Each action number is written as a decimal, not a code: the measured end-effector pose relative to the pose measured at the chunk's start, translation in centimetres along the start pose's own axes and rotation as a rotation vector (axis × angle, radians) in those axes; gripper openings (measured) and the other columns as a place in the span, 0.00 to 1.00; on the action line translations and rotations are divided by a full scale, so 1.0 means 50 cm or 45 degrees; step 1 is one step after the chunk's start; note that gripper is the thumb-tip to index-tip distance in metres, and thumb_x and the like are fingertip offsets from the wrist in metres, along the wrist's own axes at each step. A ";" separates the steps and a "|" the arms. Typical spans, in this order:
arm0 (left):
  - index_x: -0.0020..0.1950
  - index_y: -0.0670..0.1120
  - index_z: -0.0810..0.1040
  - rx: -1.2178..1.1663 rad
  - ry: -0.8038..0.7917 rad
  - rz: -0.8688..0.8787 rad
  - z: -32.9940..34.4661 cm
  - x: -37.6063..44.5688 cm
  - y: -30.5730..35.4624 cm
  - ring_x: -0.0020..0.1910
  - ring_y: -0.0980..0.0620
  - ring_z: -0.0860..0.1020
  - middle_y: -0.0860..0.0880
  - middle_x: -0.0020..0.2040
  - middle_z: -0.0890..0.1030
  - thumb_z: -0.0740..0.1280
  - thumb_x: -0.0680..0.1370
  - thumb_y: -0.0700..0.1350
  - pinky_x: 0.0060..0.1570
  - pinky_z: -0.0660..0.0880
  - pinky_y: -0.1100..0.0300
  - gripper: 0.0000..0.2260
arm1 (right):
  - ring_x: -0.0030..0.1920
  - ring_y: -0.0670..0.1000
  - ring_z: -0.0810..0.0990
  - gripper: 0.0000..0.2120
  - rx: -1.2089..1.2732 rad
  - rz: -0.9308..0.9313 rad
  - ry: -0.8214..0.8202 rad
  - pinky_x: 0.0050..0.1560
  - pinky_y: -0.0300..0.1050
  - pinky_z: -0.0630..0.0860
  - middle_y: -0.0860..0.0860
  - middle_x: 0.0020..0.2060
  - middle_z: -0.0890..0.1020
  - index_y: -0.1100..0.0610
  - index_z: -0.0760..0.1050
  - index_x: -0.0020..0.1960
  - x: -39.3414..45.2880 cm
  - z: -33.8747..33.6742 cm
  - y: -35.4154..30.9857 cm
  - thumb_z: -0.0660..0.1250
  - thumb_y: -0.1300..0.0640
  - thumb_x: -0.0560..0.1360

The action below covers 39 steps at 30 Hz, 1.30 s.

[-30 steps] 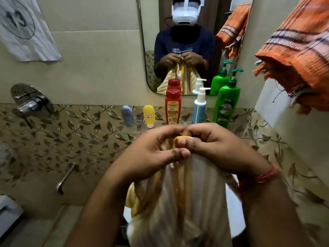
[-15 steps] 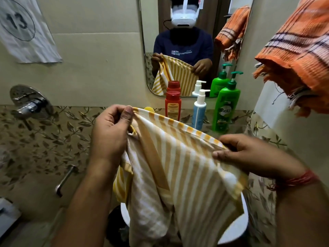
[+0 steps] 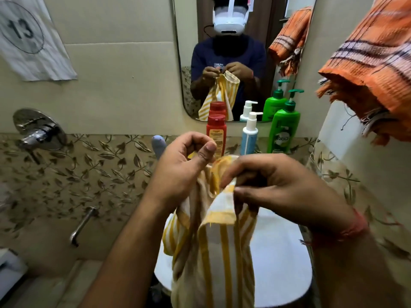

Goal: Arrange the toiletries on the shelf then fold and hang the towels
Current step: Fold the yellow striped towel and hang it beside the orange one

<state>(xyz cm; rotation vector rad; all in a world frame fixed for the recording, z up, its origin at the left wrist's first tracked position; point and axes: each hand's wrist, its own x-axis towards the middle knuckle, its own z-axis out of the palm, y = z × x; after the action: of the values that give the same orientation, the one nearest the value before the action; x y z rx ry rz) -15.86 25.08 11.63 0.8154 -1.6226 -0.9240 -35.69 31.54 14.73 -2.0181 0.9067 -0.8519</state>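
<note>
Two towels: one yellow-striped towel (image 3: pixel 213 245) at 6 o'clock, one orange towel (image 3: pixel 373 63) hung at 2 o'clock. Four bottles on the shelf: red bottle (image 3: pixel 216 135), white pump bottle (image 3: pixel 250 135), green pump bottle (image 3: pixel 283 130) reading "Vatika", blue bottle (image 3: pixel 158 144). Paper (image 3: pixel 29 36) at 10 o'clock reads "13". Left hand (image 3: pixel 180 172) and right hand (image 3: pixel 278 187), fingers curled, pinch the striped towel's top edge, close together.

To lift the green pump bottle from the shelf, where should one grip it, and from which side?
Grip the green pump bottle around its wide body, below the pump head, coming from the front right. It stands upright, and the white-and-blue pump bottle stands close on its left, so that side looks tight.
</note>
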 end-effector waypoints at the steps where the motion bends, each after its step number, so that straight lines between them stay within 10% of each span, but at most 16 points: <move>1: 0.50 0.53 0.80 -0.021 -0.005 -0.005 0.003 0.000 0.001 0.46 0.59 0.80 0.58 0.42 0.82 0.69 0.73 0.58 0.47 0.76 0.62 0.12 | 0.39 0.45 0.84 0.06 -0.095 -0.027 0.095 0.36 0.35 0.78 0.47 0.37 0.84 0.58 0.81 0.51 0.012 0.014 0.004 0.69 0.65 0.76; 9: 0.52 0.52 0.78 -0.116 -0.015 -0.007 0.008 -0.005 0.021 0.39 0.62 0.79 0.59 0.39 0.81 0.65 0.66 0.69 0.37 0.75 0.66 0.25 | 0.58 0.46 0.76 0.04 -0.245 -0.080 0.310 0.56 0.47 0.77 0.46 0.54 0.75 0.51 0.82 0.44 0.057 0.063 0.044 0.73 0.51 0.73; 15: 0.47 0.60 0.80 -0.069 0.061 -0.054 -0.004 -0.011 0.011 0.39 0.61 0.79 0.59 0.45 0.82 0.68 0.63 0.75 0.39 0.75 0.62 0.23 | 0.43 0.47 0.78 0.05 -0.250 -0.065 0.280 0.42 0.51 0.76 0.45 0.42 0.78 0.51 0.80 0.44 0.062 0.081 0.057 0.71 0.50 0.75; 23: 0.59 0.45 0.80 -0.286 -0.044 -0.360 -0.052 -0.081 -0.027 0.56 0.48 0.83 0.48 0.53 0.85 0.71 0.71 0.42 0.49 0.81 0.59 0.16 | 0.42 0.56 0.79 0.09 0.003 0.067 0.555 0.44 0.64 0.78 0.52 0.37 0.80 0.51 0.77 0.41 0.055 0.085 0.068 0.67 0.47 0.74; 34: 0.51 0.52 0.83 -0.697 0.531 -0.295 0.021 -0.105 -0.024 0.44 0.47 0.82 0.44 0.49 0.85 0.70 0.71 0.42 0.41 0.81 0.53 0.10 | 0.47 0.43 0.76 0.04 -0.266 0.033 0.642 0.44 0.31 0.71 0.45 0.44 0.75 0.53 0.78 0.44 0.064 0.131 0.071 0.69 0.56 0.78; 39: 0.43 0.53 0.85 -0.561 0.587 -0.257 0.023 -0.121 -0.024 0.43 0.50 0.83 0.48 0.46 0.85 0.67 0.77 0.36 0.38 0.81 0.61 0.14 | 0.43 0.41 0.77 0.02 -0.505 -0.146 0.725 0.40 0.35 0.72 0.43 0.40 0.78 0.51 0.79 0.47 0.065 0.154 0.063 0.67 0.56 0.78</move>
<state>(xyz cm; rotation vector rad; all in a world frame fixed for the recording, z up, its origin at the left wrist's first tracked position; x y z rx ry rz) -15.59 29.97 7.68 0.8130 -0.9070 -1.0899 -28.84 30.22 9.13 -2.2120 1.3678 -1.4481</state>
